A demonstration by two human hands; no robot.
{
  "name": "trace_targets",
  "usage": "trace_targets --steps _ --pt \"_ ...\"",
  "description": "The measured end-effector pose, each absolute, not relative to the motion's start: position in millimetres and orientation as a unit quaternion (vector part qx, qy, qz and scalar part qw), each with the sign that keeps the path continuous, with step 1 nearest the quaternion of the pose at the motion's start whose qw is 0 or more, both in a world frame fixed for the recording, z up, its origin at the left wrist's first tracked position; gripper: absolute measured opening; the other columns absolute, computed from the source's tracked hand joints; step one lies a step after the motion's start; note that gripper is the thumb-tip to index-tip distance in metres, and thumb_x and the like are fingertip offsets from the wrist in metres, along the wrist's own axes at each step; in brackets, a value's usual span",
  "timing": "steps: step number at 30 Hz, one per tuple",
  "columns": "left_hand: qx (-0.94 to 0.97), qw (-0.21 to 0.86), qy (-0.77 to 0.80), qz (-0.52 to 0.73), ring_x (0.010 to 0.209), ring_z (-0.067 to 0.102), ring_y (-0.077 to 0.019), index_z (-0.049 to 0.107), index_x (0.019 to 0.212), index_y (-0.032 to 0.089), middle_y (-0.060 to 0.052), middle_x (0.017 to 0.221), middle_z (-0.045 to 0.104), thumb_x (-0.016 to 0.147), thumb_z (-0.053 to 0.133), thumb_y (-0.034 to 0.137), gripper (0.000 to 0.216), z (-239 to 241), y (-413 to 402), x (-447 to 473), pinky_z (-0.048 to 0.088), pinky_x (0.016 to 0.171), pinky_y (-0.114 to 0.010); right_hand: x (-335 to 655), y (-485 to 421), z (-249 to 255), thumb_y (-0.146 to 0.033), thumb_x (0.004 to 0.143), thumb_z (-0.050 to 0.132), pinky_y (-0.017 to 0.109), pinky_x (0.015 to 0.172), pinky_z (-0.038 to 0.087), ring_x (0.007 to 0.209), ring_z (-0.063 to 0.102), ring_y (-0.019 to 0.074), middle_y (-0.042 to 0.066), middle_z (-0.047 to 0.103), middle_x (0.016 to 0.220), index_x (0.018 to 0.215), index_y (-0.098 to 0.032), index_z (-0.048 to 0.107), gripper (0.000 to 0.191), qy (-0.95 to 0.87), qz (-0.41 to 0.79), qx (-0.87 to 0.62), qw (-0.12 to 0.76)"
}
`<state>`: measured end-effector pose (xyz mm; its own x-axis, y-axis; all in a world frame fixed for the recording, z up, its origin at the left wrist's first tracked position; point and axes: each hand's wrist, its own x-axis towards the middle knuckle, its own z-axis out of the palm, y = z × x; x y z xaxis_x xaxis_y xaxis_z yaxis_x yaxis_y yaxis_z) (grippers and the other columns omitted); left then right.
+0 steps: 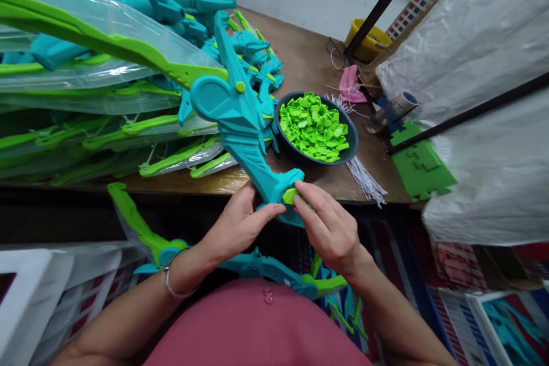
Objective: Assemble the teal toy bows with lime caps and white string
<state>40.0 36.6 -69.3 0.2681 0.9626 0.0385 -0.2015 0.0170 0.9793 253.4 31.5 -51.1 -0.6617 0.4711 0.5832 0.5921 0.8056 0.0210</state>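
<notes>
My left hand (pixel 244 217) is wrapped round the handle end of a teal plastic toy part (pixel 244 120) that has a long green and clear blade-like arm (pixel 141 48) stretching to the upper left. Between the thumb and fingers of my right hand (pixel 328 223) is a small lime-green plastic piece (pixel 290 196), held against the end of the teal handle. My left thumb tip lies beside that piece. Just beyond my hands stands a dark round bowl (pixel 354 146) filled with many similar lime-green pieces (pixel 313 126).
Teal and green toys (pixel 171 11) are piled on the table's left. White ties (pixel 366 180), a pink cloth (pixel 350 84) and a yellow container (pixel 368 40) lie to the right, near black poles (pixel 386 3) and white plastic sheeting (pixel 480 68). Another toy (pixel 261 267) rests across my lap.
</notes>
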Motion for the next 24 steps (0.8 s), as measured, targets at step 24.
trace_targets --steps 24 --pt "0.508 0.641 0.336 0.467 0.124 0.065 -0.0319 0.072 0.122 0.017 -0.010 0.133 0.073 0.088 0.079 0.037 0.040 -68.0 41.1 38.8 0.045 0.116 -0.049 270.5 47.2 -32.0 -0.009 0.096 0.066 0.044 0.100 0.065 0.124 0.070 0.0264 0.010 0.075 0.131 0.129 -0.021 0.071 0.036 -0.941 -0.064 -0.197 0.268"
